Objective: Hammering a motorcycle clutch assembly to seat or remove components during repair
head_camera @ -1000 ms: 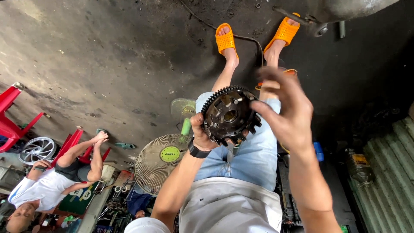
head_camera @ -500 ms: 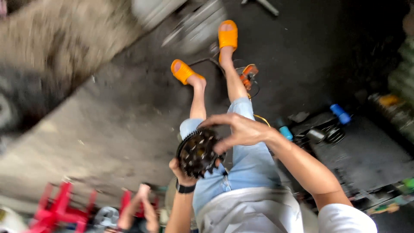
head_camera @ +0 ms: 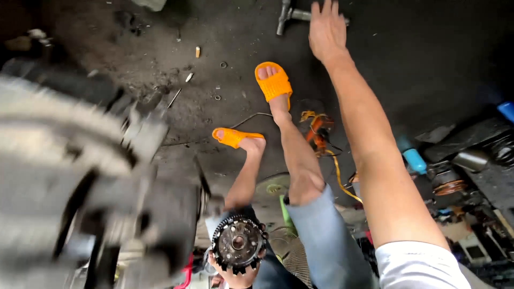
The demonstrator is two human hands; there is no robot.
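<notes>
Head view, only one: left hand (head_camera: 234,275) is sitting at the bottom edge of frame, fingers curled up around the lower rim of a round toothed gear (head_camera: 238,243), gripping it from underneath; the gear is facing the camera, dark ring of teeth outside, rusty hub with a centre hole inside. Right hand (head_camera: 326,27) is stretching far out from the gear, arm fully extended toward the top of frame, fingers spread flat and open, holding nothing; fingertips are reaching just beside a grey metal hammer-like tool (head_camera: 286,16) lying on the dark concrete floor (head_camera: 428,64), can't tell whether they are touching it. Between the two hands, the person's legs are sticking out in blue jeans (head_camera: 326,241), feet wearing orange sandals (head_camera: 273,81), one flat and one tipped on its side. Just beside the right forearm, an orange power tool (head_camera: 319,131) with a yellow cord is lying on the floor. Beyond the right elbow, a blue-handled tool (head_camera: 414,159) and a clutter of dark metal parts (head_camera: 471,166) are lying around. Off to the far side of the left hand, a large blurred wheel and tyre (head_camera: 80,176) is filling the frame edge. Small bits, a washer and a cigarette butt (head_camera: 197,52), are scattered on the floor well apart from the right hand.
</notes>
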